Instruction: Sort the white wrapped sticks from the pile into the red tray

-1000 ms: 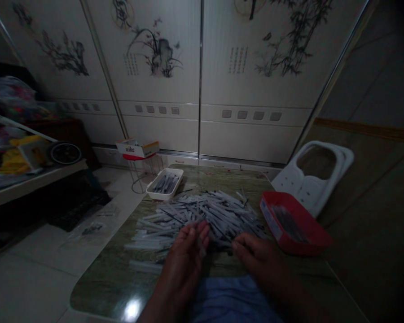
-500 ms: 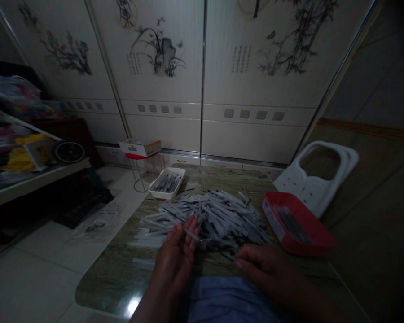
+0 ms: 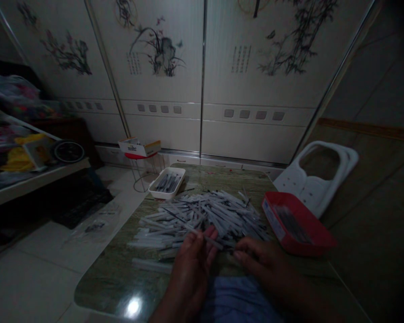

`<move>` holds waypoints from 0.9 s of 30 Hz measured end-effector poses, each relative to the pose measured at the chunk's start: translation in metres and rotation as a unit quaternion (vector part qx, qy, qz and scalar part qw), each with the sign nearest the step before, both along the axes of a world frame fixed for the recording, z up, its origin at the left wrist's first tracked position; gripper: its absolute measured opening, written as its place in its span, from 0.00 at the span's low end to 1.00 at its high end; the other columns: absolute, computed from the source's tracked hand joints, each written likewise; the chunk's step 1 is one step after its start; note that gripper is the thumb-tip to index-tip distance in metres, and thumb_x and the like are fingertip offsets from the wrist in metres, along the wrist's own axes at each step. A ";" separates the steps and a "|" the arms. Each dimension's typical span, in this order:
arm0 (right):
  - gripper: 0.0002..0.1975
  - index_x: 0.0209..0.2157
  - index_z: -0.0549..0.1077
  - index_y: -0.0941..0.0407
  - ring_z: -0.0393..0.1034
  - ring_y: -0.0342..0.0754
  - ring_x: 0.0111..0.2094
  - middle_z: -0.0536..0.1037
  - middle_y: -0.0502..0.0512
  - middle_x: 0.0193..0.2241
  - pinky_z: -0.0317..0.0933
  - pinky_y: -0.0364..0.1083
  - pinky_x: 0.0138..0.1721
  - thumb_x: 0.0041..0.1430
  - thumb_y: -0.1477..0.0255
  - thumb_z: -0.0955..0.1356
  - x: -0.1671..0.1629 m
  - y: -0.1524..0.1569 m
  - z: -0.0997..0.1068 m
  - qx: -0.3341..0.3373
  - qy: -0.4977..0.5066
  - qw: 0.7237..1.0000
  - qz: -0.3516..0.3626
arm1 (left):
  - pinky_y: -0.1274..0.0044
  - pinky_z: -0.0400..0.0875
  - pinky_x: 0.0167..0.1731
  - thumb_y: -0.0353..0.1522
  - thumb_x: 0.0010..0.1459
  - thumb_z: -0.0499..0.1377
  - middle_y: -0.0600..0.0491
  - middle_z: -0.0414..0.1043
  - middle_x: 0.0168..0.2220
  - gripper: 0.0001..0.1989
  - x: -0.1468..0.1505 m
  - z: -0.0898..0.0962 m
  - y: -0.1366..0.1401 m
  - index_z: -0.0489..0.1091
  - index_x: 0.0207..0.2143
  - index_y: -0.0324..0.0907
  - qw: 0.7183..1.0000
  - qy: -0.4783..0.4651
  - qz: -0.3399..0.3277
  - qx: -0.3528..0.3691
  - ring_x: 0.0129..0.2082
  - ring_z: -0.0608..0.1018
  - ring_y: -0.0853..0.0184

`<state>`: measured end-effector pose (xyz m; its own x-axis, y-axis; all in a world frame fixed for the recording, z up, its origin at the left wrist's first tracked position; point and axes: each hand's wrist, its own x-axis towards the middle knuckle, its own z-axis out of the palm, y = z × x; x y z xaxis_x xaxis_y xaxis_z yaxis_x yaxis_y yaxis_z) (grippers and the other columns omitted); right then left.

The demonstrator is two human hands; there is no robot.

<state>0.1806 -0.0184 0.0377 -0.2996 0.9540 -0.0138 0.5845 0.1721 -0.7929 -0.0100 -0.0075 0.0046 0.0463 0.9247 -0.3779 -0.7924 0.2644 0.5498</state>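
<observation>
My left hand (image 3: 197, 258) is closed on a slim translucent tube (image 3: 213, 243), thumb against the fingers. The tube slants down to the right, toward my right hand (image 3: 259, 258). That hand's thumb and forefinger are pinched around something small and dark, too dim to name. Just beyond both hands lies a loose pile of slim whitish tubes (image 3: 218, 208), with thin dark pieces mixed among them. A few clear tubes (image 3: 151, 265) lie apart at the near left.
The green marbled table (image 3: 104, 282) carries a white tray (image 3: 164, 195) of slim dark-and-clear items at the back left. A red bin (image 3: 291, 246) with similar pieces stands at right, near a white folded chair (image 3: 319, 179). A box (image 3: 139, 149) rests on a red stool behind.
My left hand has moved right with the tube, closer to my right hand. My right hand has barely shifted and stays pinched.
</observation>
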 end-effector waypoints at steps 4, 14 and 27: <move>0.08 0.40 0.72 0.53 0.72 0.49 0.35 0.77 0.50 0.33 0.61 0.46 0.35 0.66 0.66 0.63 0.000 0.002 -0.004 0.026 0.018 0.999 -0.043 | 0.70 0.74 0.52 0.32 0.63 0.62 0.40 0.76 0.54 0.11 0.012 0.000 -0.011 0.67 0.47 0.41 0.999 0.012 -0.051 -0.005 0.51 0.80 0.61; 0.09 0.44 0.67 0.54 0.74 0.47 0.32 0.78 0.51 0.35 0.62 0.45 0.31 0.67 0.66 0.60 -0.001 0.001 -0.005 -0.018 0.065 0.994 -0.085 | 0.74 0.77 0.40 0.33 0.63 0.62 0.41 0.79 0.46 0.09 0.013 -0.001 -0.007 0.68 0.44 0.40 0.998 0.027 -0.058 -0.017 0.39 0.83 0.64; 0.07 0.35 0.72 0.53 0.71 0.49 0.38 0.76 0.52 0.35 0.55 0.45 0.37 0.60 0.77 0.63 -0.003 0.014 -0.047 0.062 -0.178 0.981 -0.035 | 0.75 0.81 0.37 0.27 0.65 0.57 0.42 0.80 0.40 0.04 -0.013 0.005 0.012 0.71 0.42 0.37 0.998 -0.045 0.029 -0.032 0.37 0.84 0.64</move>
